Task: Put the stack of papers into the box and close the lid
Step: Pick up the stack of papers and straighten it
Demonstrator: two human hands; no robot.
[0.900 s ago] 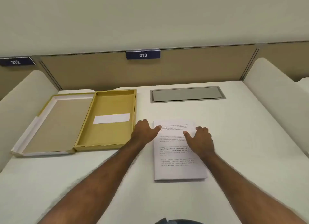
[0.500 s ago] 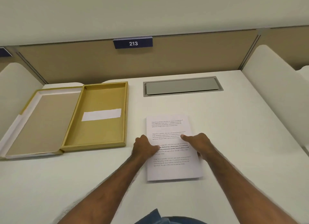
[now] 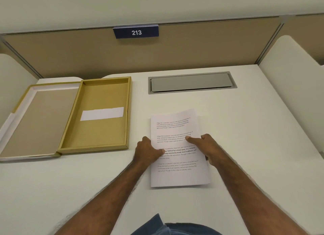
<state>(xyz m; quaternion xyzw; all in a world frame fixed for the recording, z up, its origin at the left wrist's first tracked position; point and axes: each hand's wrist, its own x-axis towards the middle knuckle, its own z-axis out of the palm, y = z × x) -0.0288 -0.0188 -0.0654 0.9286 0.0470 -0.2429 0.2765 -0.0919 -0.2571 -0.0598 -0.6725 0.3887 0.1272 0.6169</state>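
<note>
A stack of white printed papers [image 3: 177, 175] lies on the desk in front of me, its right side lifted slightly. My left hand [image 3: 149, 151] grips the stack's left edge, thumb on top. My right hand [image 3: 206, 148] grips the right edge, thumb pressed on the top sheet and fingers under. To the left sits the open gold box [image 3: 98, 140], shallow, with a white strip [image 3: 102, 113] lying inside. Its lid [image 3: 35, 119] lies flat, hinged open to the left, with a grey-brown inner face.
A grey cable hatch [image 3: 192, 83] is set into the white desk [image 3: 254, 138] at the back. A beige partition with a "213" sign [image 3: 136, 32] stands behind. White side dividers [image 3: 291, 87] flank the desk on both sides.
Both hands slid back from the paper's far part to its mid edges and closed on it. The right edge of the stack has lifted. The camera tilted down and closer.
</note>
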